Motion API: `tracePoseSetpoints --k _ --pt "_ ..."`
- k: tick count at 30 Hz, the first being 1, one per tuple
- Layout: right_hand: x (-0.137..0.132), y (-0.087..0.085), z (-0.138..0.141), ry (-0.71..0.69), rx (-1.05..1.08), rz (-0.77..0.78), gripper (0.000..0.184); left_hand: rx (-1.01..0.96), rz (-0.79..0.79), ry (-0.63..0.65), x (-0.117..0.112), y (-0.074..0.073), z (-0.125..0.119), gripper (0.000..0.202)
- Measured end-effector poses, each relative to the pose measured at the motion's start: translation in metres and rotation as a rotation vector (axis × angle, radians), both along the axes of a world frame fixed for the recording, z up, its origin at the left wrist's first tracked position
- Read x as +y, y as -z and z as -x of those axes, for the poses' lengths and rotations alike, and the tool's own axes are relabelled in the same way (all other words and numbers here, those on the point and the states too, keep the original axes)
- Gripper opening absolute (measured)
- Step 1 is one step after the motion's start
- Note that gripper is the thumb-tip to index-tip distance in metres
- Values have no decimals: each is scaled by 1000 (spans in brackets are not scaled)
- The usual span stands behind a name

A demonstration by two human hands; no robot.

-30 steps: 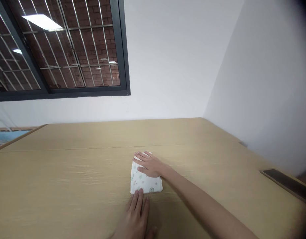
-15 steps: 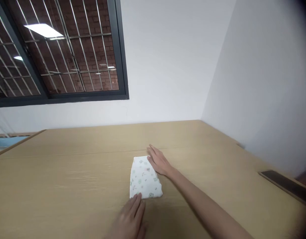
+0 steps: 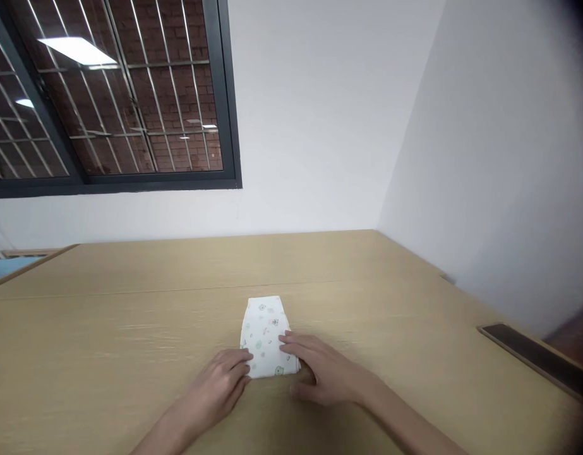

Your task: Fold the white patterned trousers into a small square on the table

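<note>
Folded white cloth with small green prints (image 3: 265,338) laid flat on a pale wooden table (image 3: 130,335), near the middle, left hand (image 3: 215,385) loosely curled against its near-left edge, right hand (image 3: 326,370) spread across its near-right edge, neither pinching.

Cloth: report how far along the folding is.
Done: the cloth lies folded into a tapered pad on the table. In hand: the left hand touches its near left edge, the right hand presses its right side. Left: perhaps another fold at its near end.
</note>
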State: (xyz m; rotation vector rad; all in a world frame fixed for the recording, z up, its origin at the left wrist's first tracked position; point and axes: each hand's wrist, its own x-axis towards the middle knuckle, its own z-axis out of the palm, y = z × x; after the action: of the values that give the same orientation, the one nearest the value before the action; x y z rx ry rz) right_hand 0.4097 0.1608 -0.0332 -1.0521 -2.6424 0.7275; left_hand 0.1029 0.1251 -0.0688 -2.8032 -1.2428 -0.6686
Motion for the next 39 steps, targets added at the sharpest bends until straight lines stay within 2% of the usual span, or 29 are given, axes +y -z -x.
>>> tracePoseSetpoints --k 3,6,9,11,14,17,19,23,29,34,36,39 --pt "3 6 -3 -10 6 23 79 -31 101 -8 3 -4 -1 25" --pt "8 11 0 -19 69 -19 76 -164 288 -92 9 -12 -4 29" --pt "14 11 11 23 201 -89 49 -314 408 -120 16 -22 -5 32" --pt "19 7 19 67 293 -70 30 -388 430 -120 21 -26 -4 33" --pt "30 0 28 150 369 10 27 -516 496 -107 30 -26 -2 31" --pt "44 0 33 274 379 28 31 -638 549 -65 43 -18 -1 35" --pt "55 4 36 319 392 12 32 -685 529 -80 55 -12 -2 35" --pt "79 17 42 383 389 -12 30 -727 444 -190 81 1 -8 38" --pt "106 30 51 556 373 -75 11 -670 329 -400 110 14 -16 48" --pt "111 38 55 714 394 -88 23 -525 294 -449 112 17 -18 25" --pt "107 39 57 752 405 -119 28 -482 238 -475 108 15 -19 25" --pt "95 36 64 691 373 -369 39 -443 143 -443 99 10 -28 41"
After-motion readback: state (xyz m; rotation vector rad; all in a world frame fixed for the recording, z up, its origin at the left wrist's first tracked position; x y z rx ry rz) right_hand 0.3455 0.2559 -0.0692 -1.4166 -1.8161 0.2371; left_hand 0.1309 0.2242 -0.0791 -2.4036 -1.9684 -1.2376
